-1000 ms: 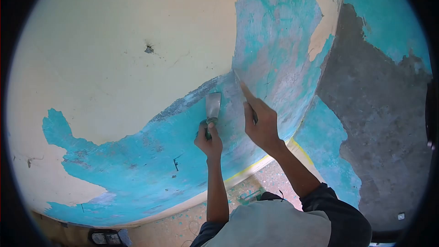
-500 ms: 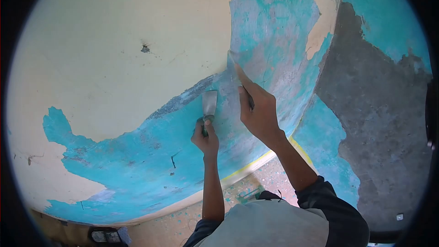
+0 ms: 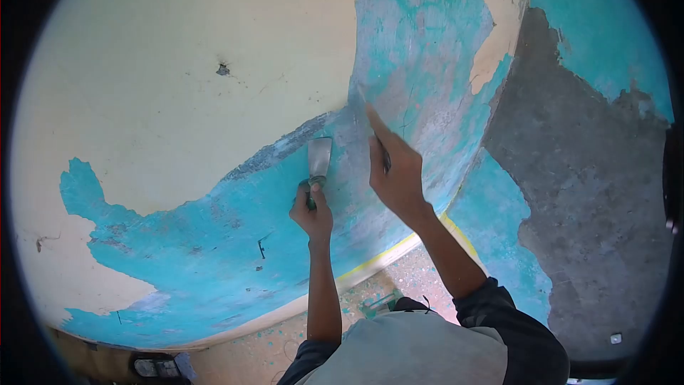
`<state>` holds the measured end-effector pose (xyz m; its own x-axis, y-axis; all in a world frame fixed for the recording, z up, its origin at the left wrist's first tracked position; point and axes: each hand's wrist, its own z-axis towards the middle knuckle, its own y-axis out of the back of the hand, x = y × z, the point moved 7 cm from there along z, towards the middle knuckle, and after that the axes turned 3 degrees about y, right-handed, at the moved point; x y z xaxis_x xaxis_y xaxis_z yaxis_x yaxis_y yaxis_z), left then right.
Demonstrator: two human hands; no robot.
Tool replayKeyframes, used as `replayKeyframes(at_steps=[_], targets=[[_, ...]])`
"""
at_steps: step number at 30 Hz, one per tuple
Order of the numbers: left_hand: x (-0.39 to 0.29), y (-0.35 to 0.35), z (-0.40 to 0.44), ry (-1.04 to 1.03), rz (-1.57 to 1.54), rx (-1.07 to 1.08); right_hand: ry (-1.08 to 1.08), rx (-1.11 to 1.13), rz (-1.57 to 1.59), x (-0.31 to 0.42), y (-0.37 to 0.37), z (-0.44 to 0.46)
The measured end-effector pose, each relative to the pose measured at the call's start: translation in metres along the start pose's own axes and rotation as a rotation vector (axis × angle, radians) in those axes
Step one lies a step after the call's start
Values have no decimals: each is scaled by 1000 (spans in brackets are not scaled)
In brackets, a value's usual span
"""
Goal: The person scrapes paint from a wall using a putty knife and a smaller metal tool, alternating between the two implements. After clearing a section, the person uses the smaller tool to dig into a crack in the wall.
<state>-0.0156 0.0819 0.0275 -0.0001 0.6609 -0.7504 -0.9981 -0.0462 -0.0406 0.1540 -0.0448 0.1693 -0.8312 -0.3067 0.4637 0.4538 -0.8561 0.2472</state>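
My left hand point(image 3: 312, 217) is closed around the handle of a putty knife point(image 3: 320, 157). Its metal blade points up, in front of the turquoise part of the wall. Higher and to the right, my right hand point(image 3: 399, 178) grips a second scraper point(image 3: 360, 93), index finger stretched along it. That blade is blurred and pale against the wall, close to the corner where the cream paint point(image 3: 271, 43) ends. Most of its handle is hidden in my palm. Around both hands lies the bared turquoise and greyish surface point(image 3: 427, 50).
To the right, the adjoining wall has a large dark grey patch point(image 3: 570, 192) beside turquoise paint. Paint flakes lie on the floor point(image 3: 356, 303) below. At the lower left stands a dark object point(image 3: 157, 366). A small hole point(image 3: 223, 69) marks the cream wall.
The whole view has shifted slightly, so the wall sits a little further left. My right hand's blade has moved slightly down and away from the cream edge. Both hands keep their scrapers.
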Motion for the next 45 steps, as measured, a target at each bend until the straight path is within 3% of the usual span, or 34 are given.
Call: replayKeyframes(at_steps=[14, 19, 24, 31, 37, 41, 45], targets=[[-1, 0, 1, -30, 48, 3, -1, -37, 37, 1, -9, -18], [-5, 1, 2, -24, 50, 1, -15, -7, 59, 21, 6, 20], [-2, 0, 0, 6, 42, 8, 4, -13, 4, 7, -3, -11], [-4, -3, 1, -19, -5, -9, -3, -12, 59, 25, 7, 22], [-2, -1, 2, -32, 48, -28, 31, -20, 47, 13, -5, -8], [-2, -2, 0, 60, -25, 7, 48, -102, 62, 32, 26, 65], [-1, -1, 1, 43, 4, 5, 62, -98, 37, 23, 15, 46]])
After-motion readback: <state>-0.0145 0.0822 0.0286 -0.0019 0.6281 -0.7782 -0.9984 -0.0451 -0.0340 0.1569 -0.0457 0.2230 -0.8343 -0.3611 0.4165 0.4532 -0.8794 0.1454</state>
